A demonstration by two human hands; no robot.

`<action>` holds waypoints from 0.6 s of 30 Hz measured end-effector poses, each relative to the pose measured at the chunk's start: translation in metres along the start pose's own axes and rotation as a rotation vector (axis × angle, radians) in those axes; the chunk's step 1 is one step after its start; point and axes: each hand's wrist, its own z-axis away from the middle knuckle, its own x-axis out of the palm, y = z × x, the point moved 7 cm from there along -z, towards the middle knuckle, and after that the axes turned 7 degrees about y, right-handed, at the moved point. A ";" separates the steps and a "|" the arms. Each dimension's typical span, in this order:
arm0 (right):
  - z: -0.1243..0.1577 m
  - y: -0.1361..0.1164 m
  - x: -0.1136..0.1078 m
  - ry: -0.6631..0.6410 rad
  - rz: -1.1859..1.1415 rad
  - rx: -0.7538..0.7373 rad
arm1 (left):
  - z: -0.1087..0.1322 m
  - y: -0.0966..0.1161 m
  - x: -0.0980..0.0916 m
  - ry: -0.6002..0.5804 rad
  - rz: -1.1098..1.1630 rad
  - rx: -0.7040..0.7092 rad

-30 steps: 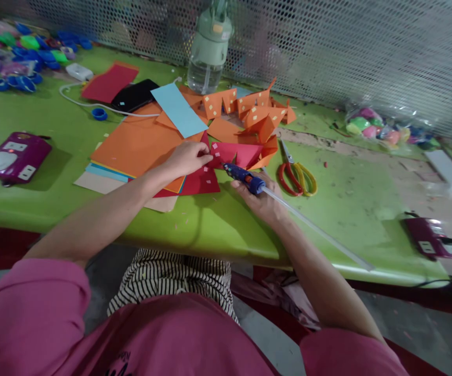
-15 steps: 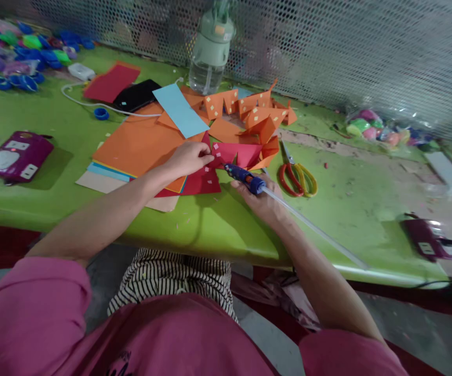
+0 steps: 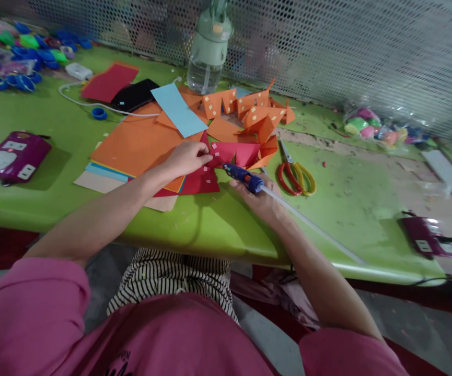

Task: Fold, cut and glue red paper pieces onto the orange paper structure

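The head view shows one red paper shape (image 3: 245,151), notched, with little pale squares, on the green table (image 3: 351,198) by the left hand (image 3: 188,158); I can't tell if that hand pinches it. The right hand (image 3: 268,206) holds one blue glue gun (image 3: 241,176). Two purple boxes (image 3: 16,156) sit far apart.

Craft wkshp, prob.: glue gun (image 3: 243,177), scissors (image 3: 290,161), col. paper (image 3: 135,143), long green tbl (image 3: 351,201).

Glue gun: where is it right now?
In the head view, just right of centre, the glue gun is in the right hand, its tip close to the red paper strip and left of the scissors.
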 end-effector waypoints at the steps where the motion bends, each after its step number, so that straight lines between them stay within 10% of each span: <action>1: 0.000 0.000 0.000 0.000 0.004 -0.004 | 0.000 0.000 0.000 -0.002 -0.001 -0.004; 18: 0.001 0.001 0.000 -0.007 0.026 0.051 | -0.001 -0.002 0.001 0.011 0.014 0.008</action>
